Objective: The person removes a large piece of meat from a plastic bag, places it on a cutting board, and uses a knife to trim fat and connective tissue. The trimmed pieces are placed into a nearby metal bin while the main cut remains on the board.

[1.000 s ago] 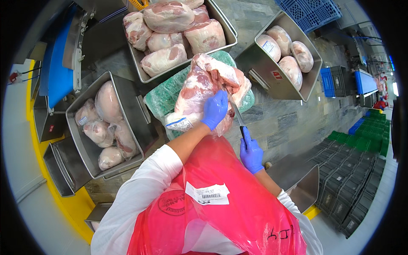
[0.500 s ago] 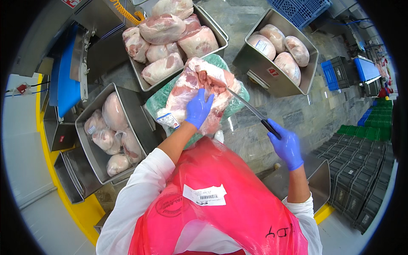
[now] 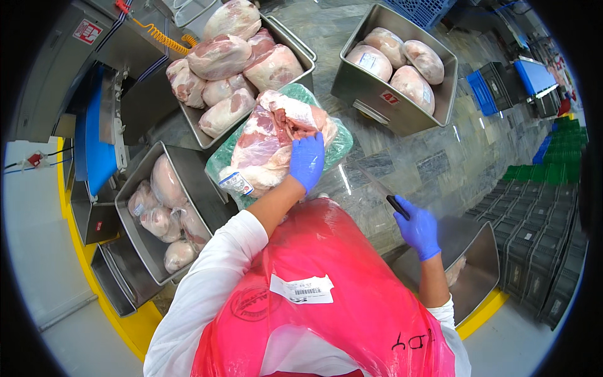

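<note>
Head view showed the left hand (image 3: 307, 162) touching the cut-open raw meat joint (image 3: 254, 141); whether it gripped could not be told. The joint lay on a green plastic-covered support (image 3: 340, 146) beside a steel tub (image 3: 290, 39). The right hand (image 3: 418, 230) gripped a black-handled knife (image 3: 397, 206), blade apart from the joint.

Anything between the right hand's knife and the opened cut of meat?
Yes, partly: in this view the left hand, on the near right side of the meat, crosses the straight line from the knife in the right hand to the meat's middle. Nothing visible blocks its upper right edge.
</note>
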The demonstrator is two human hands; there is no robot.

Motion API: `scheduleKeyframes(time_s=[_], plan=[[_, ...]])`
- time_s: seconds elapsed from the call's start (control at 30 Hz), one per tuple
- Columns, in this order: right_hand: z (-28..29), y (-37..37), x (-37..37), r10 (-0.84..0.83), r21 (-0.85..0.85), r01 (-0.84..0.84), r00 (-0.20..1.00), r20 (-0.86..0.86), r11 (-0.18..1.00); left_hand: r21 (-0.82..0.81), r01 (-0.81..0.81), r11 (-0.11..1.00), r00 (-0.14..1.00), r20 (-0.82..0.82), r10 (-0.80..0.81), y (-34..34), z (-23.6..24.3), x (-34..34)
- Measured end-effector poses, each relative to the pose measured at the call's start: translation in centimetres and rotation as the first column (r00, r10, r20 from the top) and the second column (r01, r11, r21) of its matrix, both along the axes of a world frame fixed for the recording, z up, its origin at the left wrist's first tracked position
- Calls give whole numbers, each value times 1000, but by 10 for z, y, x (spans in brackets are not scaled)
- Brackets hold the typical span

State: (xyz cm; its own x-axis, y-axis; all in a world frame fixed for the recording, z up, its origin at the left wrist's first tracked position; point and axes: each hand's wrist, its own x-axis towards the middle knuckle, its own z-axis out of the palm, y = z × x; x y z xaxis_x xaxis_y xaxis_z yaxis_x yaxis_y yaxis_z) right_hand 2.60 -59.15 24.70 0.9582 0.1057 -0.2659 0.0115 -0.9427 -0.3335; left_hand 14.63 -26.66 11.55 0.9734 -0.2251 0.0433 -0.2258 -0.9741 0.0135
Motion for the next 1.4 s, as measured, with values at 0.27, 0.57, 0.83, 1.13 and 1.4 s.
scheduleKeyframes(time_s=[0.27,0.57,0.83,1.13,1.4], plan=[[-6,12,3,-82,243,41,983,165,969,-200,242,949,970,20,-243,12,-19,-18],[7,6,0,103,168,-138,974,202,976,-195,119,974,988,-71,-135,26,21,-72],[21,28,13,220,61,-233,962,162,971,-245,166,955,986,47,-159,36,25,-82],[6,39,13,216,79,-233,959,183,969,-468,-250,848,940,92,328,46,32,-48],[-27,59,-3,-158,586,322,936,-314,743,-439,-423,793,902,-283,326,52,27,-34]])
